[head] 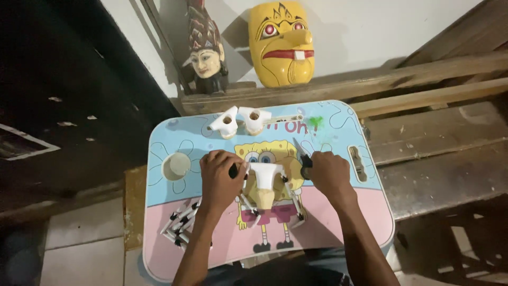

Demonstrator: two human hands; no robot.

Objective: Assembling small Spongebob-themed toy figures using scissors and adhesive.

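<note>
Both grips are closed: the left hand [221, 177] clenches a small dark tool at one side of a white Y-shaped figure piece [266, 182], and the right hand [328, 177] grasps a dark-handled knife [302, 154] at its other side. The piece lies mid-bench on a blue and pink cartoon-printed bench [338, 222]. Two white parts [241, 122] sit near the far edge; black-tipped white sticks [180, 222] lie beside the left wrist.

White wall [370, 32], worn wooden bench [439, 153], tiled floor [79, 238], perhaps dim light
</note>
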